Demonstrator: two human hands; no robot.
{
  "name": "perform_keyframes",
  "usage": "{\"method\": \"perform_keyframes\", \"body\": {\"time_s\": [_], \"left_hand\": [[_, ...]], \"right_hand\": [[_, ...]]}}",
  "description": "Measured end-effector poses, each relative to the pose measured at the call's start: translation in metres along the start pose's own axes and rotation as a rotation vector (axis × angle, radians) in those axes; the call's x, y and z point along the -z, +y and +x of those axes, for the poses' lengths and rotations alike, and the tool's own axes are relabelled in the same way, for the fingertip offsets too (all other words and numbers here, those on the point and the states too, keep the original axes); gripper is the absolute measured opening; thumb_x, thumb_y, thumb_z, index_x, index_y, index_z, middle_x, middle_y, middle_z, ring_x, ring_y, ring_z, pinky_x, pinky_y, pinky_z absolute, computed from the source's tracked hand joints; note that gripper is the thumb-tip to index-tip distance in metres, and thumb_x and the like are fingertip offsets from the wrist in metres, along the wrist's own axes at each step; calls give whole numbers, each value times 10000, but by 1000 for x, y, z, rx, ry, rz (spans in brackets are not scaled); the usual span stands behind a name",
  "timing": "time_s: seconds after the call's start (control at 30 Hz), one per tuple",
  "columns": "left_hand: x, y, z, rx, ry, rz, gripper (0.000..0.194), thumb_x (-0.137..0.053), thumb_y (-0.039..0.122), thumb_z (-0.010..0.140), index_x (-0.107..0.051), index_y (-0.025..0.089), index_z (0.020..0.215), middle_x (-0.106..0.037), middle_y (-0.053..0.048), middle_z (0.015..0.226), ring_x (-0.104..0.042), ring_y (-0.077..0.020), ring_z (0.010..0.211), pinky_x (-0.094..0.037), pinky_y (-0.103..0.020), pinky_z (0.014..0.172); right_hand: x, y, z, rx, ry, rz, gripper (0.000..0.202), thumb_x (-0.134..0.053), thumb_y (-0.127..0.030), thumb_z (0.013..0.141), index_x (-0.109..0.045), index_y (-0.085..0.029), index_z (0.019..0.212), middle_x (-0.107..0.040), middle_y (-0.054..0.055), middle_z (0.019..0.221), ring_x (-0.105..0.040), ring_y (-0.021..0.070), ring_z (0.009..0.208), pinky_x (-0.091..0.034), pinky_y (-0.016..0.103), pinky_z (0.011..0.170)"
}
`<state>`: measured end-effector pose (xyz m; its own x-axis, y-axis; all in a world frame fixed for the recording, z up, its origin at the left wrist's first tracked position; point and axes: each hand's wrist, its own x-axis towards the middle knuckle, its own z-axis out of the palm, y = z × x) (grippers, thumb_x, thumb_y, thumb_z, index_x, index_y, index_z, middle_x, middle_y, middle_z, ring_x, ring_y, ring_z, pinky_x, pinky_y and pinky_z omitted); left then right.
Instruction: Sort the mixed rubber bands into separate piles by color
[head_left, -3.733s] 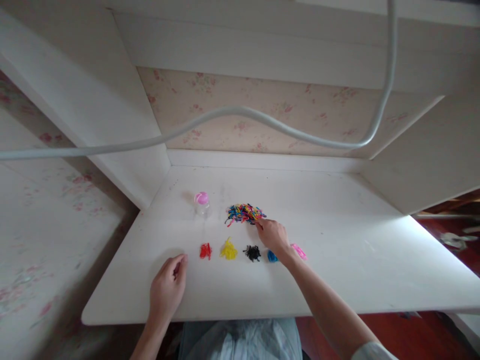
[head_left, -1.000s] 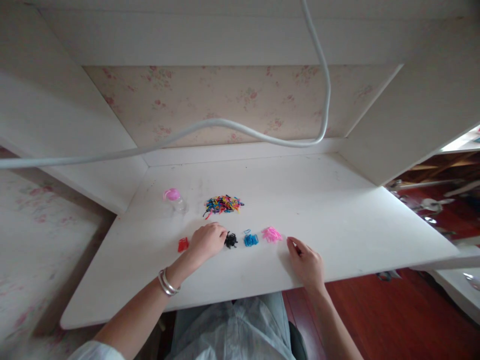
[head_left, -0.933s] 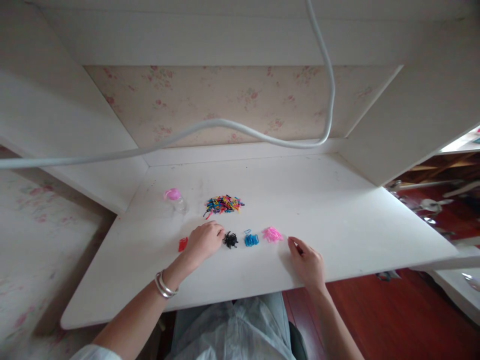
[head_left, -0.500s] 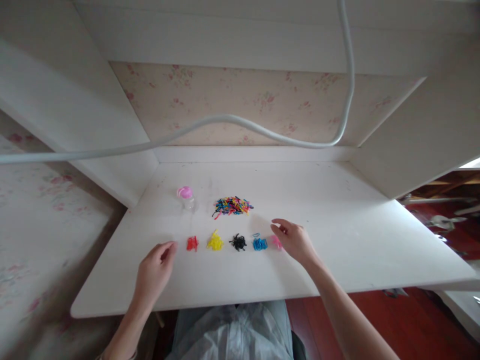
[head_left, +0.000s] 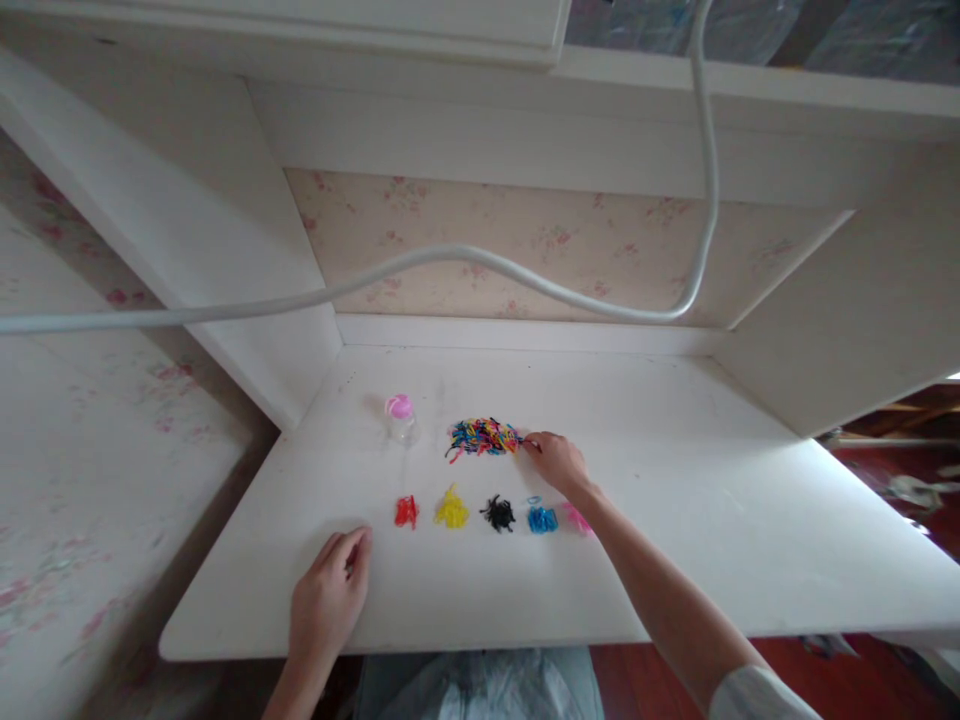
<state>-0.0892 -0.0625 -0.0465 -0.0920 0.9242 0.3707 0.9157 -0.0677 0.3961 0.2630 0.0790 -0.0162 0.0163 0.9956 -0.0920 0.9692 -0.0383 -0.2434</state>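
Note:
A mixed heap of small colourful rubber bands lies on the white desk. At its right edge, my right hand has its fingertips pinched on a dark, apparently black band. Nearer to me runs a row of sorted piles: red bands, yellow bands, black bands, blue bands and pink bands, the last partly covered by my right forearm. My left hand rests on the desk left of and nearer than the red pile, fingers curled together, with nothing visible in them.
A small clear bottle with a pink top stands behind the red pile, left of the heap. A pale cable hangs across the view above the white desk. Side panels and a floral back wall enclose the desk.
My right hand has moved from above the pink pile, away from me and left, to the right edge of the mixed heap. My left hand stays curled near the red pile. The camera view has shifted.

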Motion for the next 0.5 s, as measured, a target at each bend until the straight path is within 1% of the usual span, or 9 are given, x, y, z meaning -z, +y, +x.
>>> {"method": "perform_keyframes", "body": {"time_s": [0.13, 0.23, 0.5], "left_hand": [[0, 0, -1, 12, -12, 23, 231, -452, 357, 901, -634, 216, 927, -693, -9, 845, -642, -114, 657, -449, -192, 597], [-1, 0, -2, 17, -11, 20, 230, -455, 356, 902, -632, 214, 941, -691, -9, 866, -646, -117, 692, -446, -191, 609], [-2, 0, -4, 18, -35, 30, 232, -453, 359, 907, -633, 216, 937, -684, -2, 851, -638, -108, 691, -425, -188, 587]], "right_hand": [[-1, 0, -2, 21, 6, -9, 339, -350, -372, 934, -672, -283, 994, -675, 18, 1034, -608, 153, 872, -359, 225, 663], [2, 1, -4, 29, 14, -15, 353, -340, -358, 940, -677, -252, 939, -677, 31, 1000, -604, 146, 841, -342, 222, 642], [17, 4, -8, 33, 75, 6, 348, -341, -355, 940, -671, -246, 926, -683, 32, 978, -598, 148, 847, -337, 222, 647]]}}
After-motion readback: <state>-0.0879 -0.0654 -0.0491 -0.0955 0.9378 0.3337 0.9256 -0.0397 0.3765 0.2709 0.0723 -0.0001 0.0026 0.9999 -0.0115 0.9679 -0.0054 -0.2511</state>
